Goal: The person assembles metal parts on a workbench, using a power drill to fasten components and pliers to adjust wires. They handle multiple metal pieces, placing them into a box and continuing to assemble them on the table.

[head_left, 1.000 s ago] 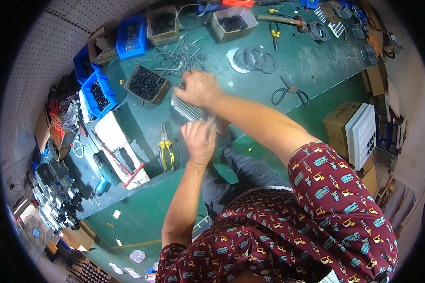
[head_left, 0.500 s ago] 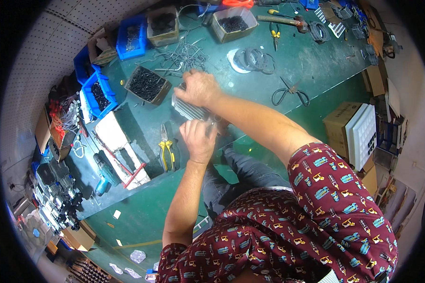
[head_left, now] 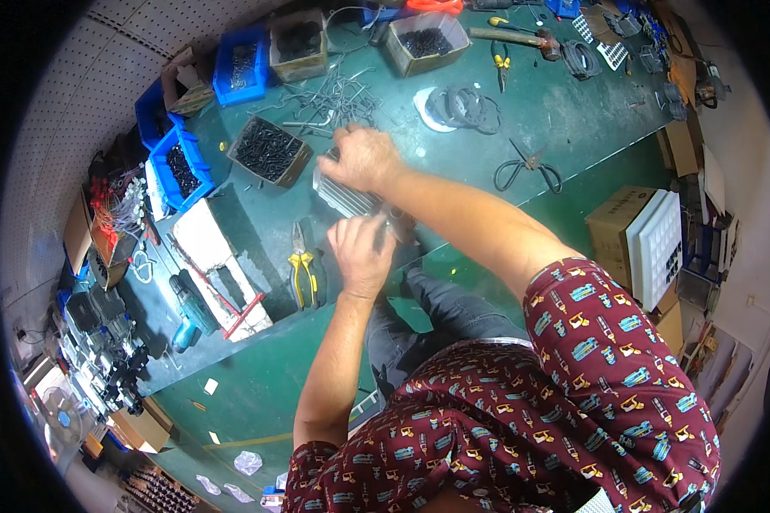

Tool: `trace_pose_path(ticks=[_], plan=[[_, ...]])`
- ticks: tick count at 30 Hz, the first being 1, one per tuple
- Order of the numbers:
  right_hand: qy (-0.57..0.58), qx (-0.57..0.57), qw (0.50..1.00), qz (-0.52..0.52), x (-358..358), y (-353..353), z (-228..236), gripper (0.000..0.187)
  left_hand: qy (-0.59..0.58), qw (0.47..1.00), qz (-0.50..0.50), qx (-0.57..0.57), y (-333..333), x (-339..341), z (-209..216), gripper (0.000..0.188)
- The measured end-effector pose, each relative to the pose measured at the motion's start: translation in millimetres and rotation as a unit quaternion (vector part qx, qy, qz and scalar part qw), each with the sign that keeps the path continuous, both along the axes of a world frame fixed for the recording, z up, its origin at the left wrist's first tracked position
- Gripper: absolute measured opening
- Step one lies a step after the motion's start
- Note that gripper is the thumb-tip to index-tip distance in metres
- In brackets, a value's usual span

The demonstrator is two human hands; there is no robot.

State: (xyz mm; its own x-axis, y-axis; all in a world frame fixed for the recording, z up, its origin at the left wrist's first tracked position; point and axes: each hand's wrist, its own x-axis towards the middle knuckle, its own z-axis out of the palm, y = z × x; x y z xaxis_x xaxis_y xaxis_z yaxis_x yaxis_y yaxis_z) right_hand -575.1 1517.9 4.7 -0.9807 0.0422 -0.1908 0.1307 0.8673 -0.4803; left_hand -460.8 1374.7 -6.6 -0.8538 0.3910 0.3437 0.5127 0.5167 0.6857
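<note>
Two hands of yours meet on one ribbed grey metal block [head_left: 344, 195], which lies on the green bench [head_left: 573, 128] close to its near edge. Your left hand [head_left: 361, 253] sits at the near end of that block, fingers curled down against it with the thumb tucked alongside; whether they pinch a small part there is hard to tell. Your right hand [head_left: 364, 157] covers the far end of the block, fingers bent and pressing on its top.

Just left of the block lie yellow-handled pliers [head_left: 304, 274], and further left a white slab [head_left: 218, 265] with a teal drill [head_left: 188, 316] beside it. Beyond the block, to its left, stands a cardboard box of dark screws [head_left: 268, 150], with blue bins [head_left: 178, 167] past that. Straight beyond the block is a loose heap of bent wire pieces [head_left: 338, 98]. To the right of the block lie black scissors [head_left: 526, 169], and further off a coil of black rings [head_left: 464, 108].
</note>
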Motion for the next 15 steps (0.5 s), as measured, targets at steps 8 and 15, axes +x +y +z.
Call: trace_pose_path(ticks=[8, 15], plan=[[0.002, -0.006, 1.0, -0.004, 0.5, 0.5, 0.2, 0.065, 0.01, 1.0, 0.015, 0.023, 5.6, 0.9, -1.4, 0.021], [-0.005, -0.007, 1.0, -0.002, 0.3, -1.0, 1.5, 0.066, 0.017, 1.0, 0.016, 0.01, 0.6, 1.6, -11.6, 0.027]])
